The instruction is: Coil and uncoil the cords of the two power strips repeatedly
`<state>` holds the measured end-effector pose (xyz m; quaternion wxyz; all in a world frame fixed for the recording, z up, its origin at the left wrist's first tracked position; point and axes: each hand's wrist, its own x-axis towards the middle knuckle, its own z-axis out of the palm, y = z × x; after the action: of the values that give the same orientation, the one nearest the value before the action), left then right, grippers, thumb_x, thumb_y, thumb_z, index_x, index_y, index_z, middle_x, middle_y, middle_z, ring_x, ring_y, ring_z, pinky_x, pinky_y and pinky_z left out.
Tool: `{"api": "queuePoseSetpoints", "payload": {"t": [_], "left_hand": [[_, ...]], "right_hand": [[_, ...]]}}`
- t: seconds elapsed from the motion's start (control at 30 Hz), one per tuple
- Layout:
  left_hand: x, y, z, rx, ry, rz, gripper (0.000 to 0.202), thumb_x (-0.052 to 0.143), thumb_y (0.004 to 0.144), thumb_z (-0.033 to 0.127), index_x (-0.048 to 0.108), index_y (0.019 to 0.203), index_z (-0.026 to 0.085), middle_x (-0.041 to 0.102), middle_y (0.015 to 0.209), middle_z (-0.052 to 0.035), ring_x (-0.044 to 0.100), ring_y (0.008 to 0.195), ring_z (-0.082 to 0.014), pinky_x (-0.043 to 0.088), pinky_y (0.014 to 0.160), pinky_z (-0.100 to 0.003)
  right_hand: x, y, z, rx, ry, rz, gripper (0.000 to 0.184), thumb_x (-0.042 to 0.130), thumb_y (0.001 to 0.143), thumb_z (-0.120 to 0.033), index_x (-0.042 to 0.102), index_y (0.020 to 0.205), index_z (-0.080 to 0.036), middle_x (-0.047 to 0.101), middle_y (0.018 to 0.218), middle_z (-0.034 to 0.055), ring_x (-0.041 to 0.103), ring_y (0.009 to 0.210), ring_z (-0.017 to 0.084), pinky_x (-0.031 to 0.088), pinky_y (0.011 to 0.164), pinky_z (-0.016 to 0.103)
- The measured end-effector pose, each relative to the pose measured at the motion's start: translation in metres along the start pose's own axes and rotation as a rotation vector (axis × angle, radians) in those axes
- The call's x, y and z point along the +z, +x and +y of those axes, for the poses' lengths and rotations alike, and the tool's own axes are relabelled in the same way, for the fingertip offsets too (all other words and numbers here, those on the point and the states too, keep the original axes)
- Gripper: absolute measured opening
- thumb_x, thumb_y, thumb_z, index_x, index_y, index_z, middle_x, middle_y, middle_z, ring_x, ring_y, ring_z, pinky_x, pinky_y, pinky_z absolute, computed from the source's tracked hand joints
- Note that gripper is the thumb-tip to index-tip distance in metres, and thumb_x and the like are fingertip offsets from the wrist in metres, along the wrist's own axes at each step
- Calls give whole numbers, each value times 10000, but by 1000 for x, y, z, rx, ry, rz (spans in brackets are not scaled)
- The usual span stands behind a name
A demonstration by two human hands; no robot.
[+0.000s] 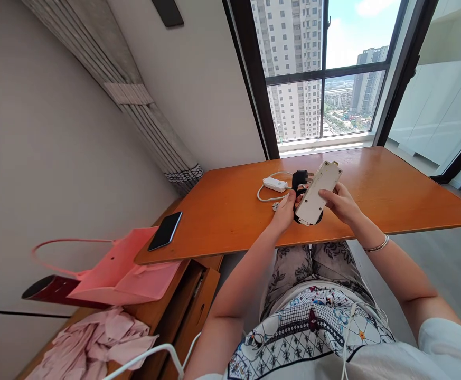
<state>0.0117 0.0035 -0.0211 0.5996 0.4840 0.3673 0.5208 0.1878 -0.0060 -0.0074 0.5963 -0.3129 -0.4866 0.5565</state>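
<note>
A white power strip point(316, 197) is tilted above the table's near side, its flat, screw-dotted face towards me. My right hand point(345, 205) grips its right side, thumb on the face and fingers behind. At the strip's left, my left hand point(284, 212) is closed around the black cord, with the black plug point(300, 178) sticking up above it, prongs pointing right. Loops of that cord show behind the strip. Just beyond my left hand lies a white adapter-like block point(275, 184) with a white cable, and a small round white piece point(275, 207) is beside my fingers.
The orange-brown wooden table point(222, 211) reaches to the window. A black phone point(166, 230) lies at its left corner. Lower left are a pink paper bag point(125, 269), a dark red cylinder point(56, 290), pink cloth point(99, 338) and a white cable point(147, 354).
</note>
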Motion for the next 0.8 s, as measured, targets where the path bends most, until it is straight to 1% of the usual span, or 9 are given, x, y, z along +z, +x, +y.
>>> {"api": "queuePoseSetpoints", "payload": {"t": [0.07, 0.1, 0.2, 0.27, 0.33, 0.43, 0.57, 0.67, 0.8], "left_hand": [[-5, 1, -1, 8, 14, -61, 670, 713, 631, 796, 664, 859, 168, 676, 784, -25, 607, 743, -164, 435, 625, -246], [-7, 1, 0, 15, 32, -98, 691, 773, 586, 760, 676, 926, 167, 701, 862, -44, 629, 811, -187, 456, 667, -255], [-12, 0, 1, 32, 133, -175, 759, 942, 468, 528, 675, 1084, 175, 719, 1057, -81, 641, 1011, -266, 494, 825, -308], [-14, 2, 1, 34, 191, -200, 733, 953, 489, 425, 675, 1123, 185, 721, 1089, -83, 630, 1078, -294, 494, 893, -344], [-16, 6, -2, 26, 200, -235, 659, 919, 566, 391, 676, 1147, 194, 730, 1086, -81, 624, 1117, -306, 489, 935, -370], [-20, 12, -8, -19, 158, -278, 625, 882, 624, 365, 669, 1188, 203, 737, 1121, -81, 636, 1120, -307, 492, 953, -388], [-24, 19, -15, -149, 111, -282, 705, 872, 638, 353, 624, 1286, 225, 725, 1188, -87, 666, 1071, -289, 516, 927, -403], [-25, 23, -19, -208, 97, -278, 755, 897, 613, 334, 605, 1302, 234, 713, 1220, -97, 674, 1074, -278, 525, 928, -400], [-22, 30, -21, -163, 44, -240, 849, 930, 557, 321, 571, 1323, 249, 692, 1259, -96, 669, 1081, -267, 536, 893, -366]], "right_hand": [[0, 3, 1, 8, -7, 12, 515, 863, 612, -423, 623, 1019, -219, 756, 1064, 61, 711, 982, 262, 611, 836, 414], [1, 4, 2, 15, -11, 22, 512, 862, 614, -423, 622, 1017, -218, 758, 1043, 59, 715, 965, 259, 613, 819, 409], [2, 6, 5, 32, -28, 51, 508, 861, 619, -427, 627, 1014, -211, 760, 997, 57, 721, 924, 248, 613, 792, 396], [1, 6, 6, 46, -44, 62, 510, 868, 615, -420, 629, 1011, -205, 761, 995, 59, 723, 909, 236, 609, 796, 384], [-1, 7, 6, 83, -52, 60, 510, 877, 614, -405, 628, 1010, -203, 762, 1003, 60, 725, 890, 221, 608, 790, 367], [-8, 8, 4, 189, -43, 19, 523, 892, 604, -360, 627, 1031, -212, 765, 1011, 55, 732, 850, 205, 613, 735, 333], [-17, 12, 5, 290, -83, -48, 528, 903, 582, -265, 627, 1029, -214, 771, 971, 41, 742, 779, 199, 619, 659, 308], [-21, 16, 11, 253, -89, -13, 484, 888, 594, -241, 621, 997, -205, 770, 920, 40, 736, 747, 192, 615, 631, 296], [-22, 24, 21, 204, -83, 77, 491, 883, 570, -218, 609, 978, -210, 768, 894, 30, 726, 732, 183, 608, 617, 285]]}}
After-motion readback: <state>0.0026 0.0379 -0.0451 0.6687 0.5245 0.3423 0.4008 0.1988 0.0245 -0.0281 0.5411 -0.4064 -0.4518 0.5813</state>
